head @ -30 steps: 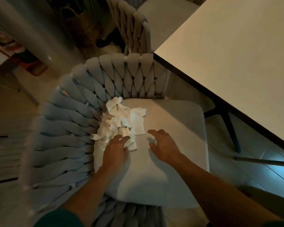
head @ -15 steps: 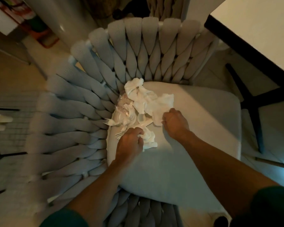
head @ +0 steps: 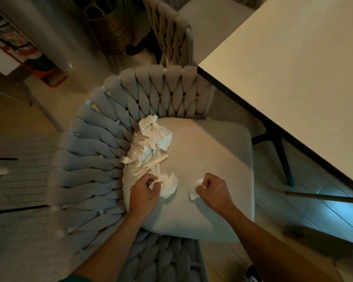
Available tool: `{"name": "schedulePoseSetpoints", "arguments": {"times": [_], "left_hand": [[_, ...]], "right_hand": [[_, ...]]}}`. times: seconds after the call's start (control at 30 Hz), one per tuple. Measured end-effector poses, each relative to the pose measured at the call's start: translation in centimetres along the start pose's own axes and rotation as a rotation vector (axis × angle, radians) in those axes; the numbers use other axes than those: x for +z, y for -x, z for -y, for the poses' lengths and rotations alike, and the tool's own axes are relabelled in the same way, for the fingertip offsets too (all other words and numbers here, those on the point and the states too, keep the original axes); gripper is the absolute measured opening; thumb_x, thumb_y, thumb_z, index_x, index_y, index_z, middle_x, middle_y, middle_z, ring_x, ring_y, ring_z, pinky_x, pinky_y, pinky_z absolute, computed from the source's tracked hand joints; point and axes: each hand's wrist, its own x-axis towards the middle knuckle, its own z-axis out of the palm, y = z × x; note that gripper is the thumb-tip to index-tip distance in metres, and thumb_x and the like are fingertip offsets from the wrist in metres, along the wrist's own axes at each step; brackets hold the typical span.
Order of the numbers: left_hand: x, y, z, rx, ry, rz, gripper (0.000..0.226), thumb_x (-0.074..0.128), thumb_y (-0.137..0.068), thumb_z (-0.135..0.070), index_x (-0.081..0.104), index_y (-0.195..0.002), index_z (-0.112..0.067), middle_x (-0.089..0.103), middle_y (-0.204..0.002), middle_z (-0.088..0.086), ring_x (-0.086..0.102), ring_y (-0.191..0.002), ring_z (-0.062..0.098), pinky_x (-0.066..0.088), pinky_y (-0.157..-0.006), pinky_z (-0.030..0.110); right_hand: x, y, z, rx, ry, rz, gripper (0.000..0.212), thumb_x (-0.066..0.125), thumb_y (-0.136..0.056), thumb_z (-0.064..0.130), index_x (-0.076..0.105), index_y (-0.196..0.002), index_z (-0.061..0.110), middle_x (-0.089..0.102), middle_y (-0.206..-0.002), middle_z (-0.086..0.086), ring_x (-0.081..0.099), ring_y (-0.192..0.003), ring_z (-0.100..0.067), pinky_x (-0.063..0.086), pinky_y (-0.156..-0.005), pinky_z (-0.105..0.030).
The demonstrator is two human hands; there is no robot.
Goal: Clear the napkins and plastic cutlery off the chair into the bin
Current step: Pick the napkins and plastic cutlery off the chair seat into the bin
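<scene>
Gathering is the step in hand, and it looks only just begun. Starting at the left, the woven armrest curves round the seat cushion and hems the rubbish in on that side. Against it lies the heap: crumpled napkins at the back corner, and in front of them plastic cutlery, with one fork poking out toward the weave and another fork just beside the left hand.

That hand is curled round a crumpled napkin, fingers closed on it. Further right, well apart from the heap, the right hand is fisted round a small napkin scrap.

To do this well, I would judge it best to wrap the loose cutlery inside the paper, so forks do not slip out on the way. The fork tips near the weave could catch or drop through the gaps, so scoop away from the armrest, toward the middle of the cushion.

Rightward the cushion lies bare to its edge, giving open room to drag things together. Beyond it the worktop overhangs close by the chair's far right corner; lifting arms should stay clear of that dark edge. No bin is in view, so its direction cannot be told.
</scene>
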Motion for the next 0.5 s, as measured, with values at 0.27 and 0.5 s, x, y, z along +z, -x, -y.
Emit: {"name": "schedulePoseSetpoints", "arguments": {"times": [0.27, 0.5], "left_hand": [[0.8, 7.1, -6.7, 0.085, 0.003, 0.109, 0.016, 0.064, -0.083, -0.007, 0.06, -0.077, -0.022, 0.063, -0.077, -0.006, 0.056, -0.071, 0.007, 0.04, -0.06, 0.013], [7.0, 14.8, -13.1, 0.182, -0.036, 0.279, 0.013, 0.065, -0.083, -0.01, 0.063, -0.079, -0.022, 0.065, -0.08, -0.005, 0.058, -0.074, 0.008, 0.042, -0.061, 0.019]], "right_hand": [[-6.5, 8.5, -2.9, 0.065, -0.222, -0.132, 0.027, 0.065, -0.073, 0.008, 0.043, -0.061, 0.017, 0.045, -0.056, 0.005, 0.04, -0.051, -0.009, 0.033, -0.047, -0.017], [-13.7, 16.9, -11.4, 0.232, -0.341, -0.239, 0.011, 0.064, -0.079, 0.013, 0.057, -0.073, 0.007, 0.058, -0.068, -0.006, 0.052, -0.061, -0.012, 0.049, -0.058, -0.035]]}}
